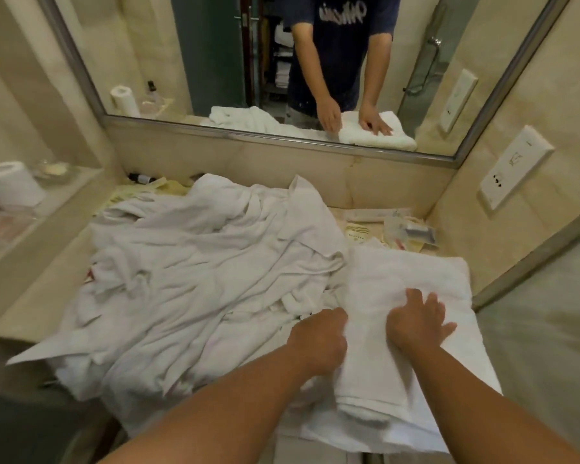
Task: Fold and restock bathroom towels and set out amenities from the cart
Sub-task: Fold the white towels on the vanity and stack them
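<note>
A beige stone counter [31,296] fills a tiled alcove, with a metal-framed mirror [188,61] across the back wall and a white socket plate [513,169] on the right wall. On a ledge to the left stand a toilet roll [10,184] and a glass dish [52,170]. A glass partition [549,329] closes the right side.

Most of the counter is buried under a rumpled heap of white linen [198,269], so the basin, if there is one, cannot be seen. A small dark bottle [141,178] shows behind the heap. Amenity packets [399,229] lie in the back right corner, their print too blurred to read. The near counter edge is cut off by the person's forearms.

The folded towel [409,272] lies on the right of the counter, just beside the heap and in front of the packets. It is white, thick and folded into a long rectangle, with layered edges showing at the near end. The right hand [416,319] presses flat on it, fingers spread and straight. The left hand [318,339] is at the towel's left edge with fingers curled. It seems to grip that edge, though the fingertips are hidden.
</note>
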